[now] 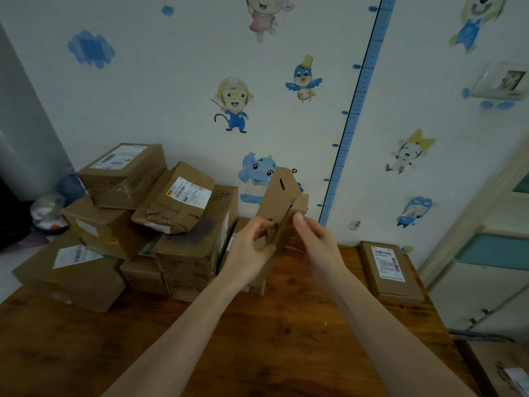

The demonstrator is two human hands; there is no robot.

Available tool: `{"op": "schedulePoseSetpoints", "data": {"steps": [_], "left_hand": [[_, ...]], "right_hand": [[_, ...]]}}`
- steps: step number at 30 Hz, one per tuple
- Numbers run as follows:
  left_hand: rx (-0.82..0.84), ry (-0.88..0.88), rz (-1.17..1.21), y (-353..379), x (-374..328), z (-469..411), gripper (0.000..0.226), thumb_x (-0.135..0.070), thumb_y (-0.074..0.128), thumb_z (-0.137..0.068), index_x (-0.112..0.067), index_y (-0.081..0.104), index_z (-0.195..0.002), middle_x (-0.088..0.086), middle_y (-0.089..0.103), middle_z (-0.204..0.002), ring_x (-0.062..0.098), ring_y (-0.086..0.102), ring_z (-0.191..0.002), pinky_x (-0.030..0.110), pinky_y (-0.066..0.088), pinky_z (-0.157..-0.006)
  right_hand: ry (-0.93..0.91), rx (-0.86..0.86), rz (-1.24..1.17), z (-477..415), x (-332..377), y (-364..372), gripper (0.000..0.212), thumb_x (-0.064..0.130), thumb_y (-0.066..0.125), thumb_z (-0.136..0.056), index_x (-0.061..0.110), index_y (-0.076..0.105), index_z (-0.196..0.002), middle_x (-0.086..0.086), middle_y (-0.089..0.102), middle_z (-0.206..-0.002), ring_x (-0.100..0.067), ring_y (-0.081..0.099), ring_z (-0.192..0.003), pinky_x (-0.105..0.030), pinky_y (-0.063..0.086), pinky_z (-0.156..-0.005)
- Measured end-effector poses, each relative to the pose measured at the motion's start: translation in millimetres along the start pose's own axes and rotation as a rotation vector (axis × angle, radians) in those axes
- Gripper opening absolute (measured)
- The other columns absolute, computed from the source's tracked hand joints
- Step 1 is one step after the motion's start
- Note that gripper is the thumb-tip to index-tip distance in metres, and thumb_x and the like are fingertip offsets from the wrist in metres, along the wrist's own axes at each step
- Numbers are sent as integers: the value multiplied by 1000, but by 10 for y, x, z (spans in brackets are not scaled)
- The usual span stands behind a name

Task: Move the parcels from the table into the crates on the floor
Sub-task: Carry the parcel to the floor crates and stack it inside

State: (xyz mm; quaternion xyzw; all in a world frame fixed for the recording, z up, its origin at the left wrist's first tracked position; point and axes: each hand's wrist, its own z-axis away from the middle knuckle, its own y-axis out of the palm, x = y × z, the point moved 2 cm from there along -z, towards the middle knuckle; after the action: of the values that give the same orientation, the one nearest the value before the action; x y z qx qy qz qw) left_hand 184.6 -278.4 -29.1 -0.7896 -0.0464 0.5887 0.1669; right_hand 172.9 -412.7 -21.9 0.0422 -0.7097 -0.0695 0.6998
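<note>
The pale wall [171, 96] carries cartoon stickers: a blue cloud [91, 48] at upper left, a monkey in blue [232, 106] near centre, a blue bird [303, 78] to its right, and a blue elephant [256, 173] below. A blue height chart [357, 110] slants up the wall right of them. At the far left lies what may be a crumpled plastic bag [47, 209].

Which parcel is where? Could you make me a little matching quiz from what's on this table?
Things:
1. slotted carton
2. flat labelled parcel
3. crumpled parcel

Places:
A. leaning on top of the pile
B. lying alone at the right end of the table
C. held up by the left hand and right hand

Pairs: 1-C, 2-B, 3-A.
</note>
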Motion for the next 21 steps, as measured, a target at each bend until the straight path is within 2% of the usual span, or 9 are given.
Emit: {"op": "schedulePoseSetpoints", "data": {"steps": [3,7,9,13,16,18,21], "left_hand": [[-19,-51,-1,1,30,-5,26,-2,63,-86,-18,55,-104,-7,60,-109,10,56,-110,11,43,-82],[-16,-70,-5,11,-5,0,24,-4,67,-83,-10,57,-104,-5,59,-110,10,56,-107,2,43,-71],[-7,-79,40,13,-37,5,22,-4,67,-83,-9,56,-101,-4,57,-113,11,53,-108,-1,42,-70],[29,-143,97,15,-85,16,19,-14,67,-85,-13,56,-100,-10,58,-107,8,54,-107,8,43,-74],[63,-243,259,9,-132,35,24,-22,63,-89,-10,54,-108,-2,62,-105,8,61,-95,12,46,-67],[63,-274,384,3,-151,34,29,-28,58,-91,-13,54,-115,0,63,-110,8,63,-98,14,50,-66],[72,-215,345,6,-168,33,38,-28,56,-93,-25,49,-131,-13,61,-116,1,59,-104,12,51,-69]], "right_hand": [[94,-42,-83,-29,57,10,38,47,48,-93,16,70,-99,-4,74,-92,-22,67,-97,-40,52,-88],[108,-85,-128,-40,68,7,28,36,53,-94,16,70,-84,-2,73,-78,-22,65,-89,-41,49,-87],[108,-77,-148,-42,66,3,28,35,52,-95,17,70,-82,-2,73,-78,-22,65,-91,-41,49,-89],[118,-52,-137,-32,55,-1,26,31,51,-96,15,69,-90,-4,74,-83,-25,65,-96,-42,50,-92],[102,-29,-100,-25,48,-18,20,24,50,-97,13,67,-94,-5,71,-87,-26,64,-98,-44,48,-96],[67,10,-53,-1,44,-5,15,19,51,-96,18,65,-98,0,71,-87,-21,64,-95,-41,49,-94],[26,58,24,30,21,22,21,14,52,-95,23,64,-110,-2,70,-105,-20,64,-104,-39,50,-95]]}}
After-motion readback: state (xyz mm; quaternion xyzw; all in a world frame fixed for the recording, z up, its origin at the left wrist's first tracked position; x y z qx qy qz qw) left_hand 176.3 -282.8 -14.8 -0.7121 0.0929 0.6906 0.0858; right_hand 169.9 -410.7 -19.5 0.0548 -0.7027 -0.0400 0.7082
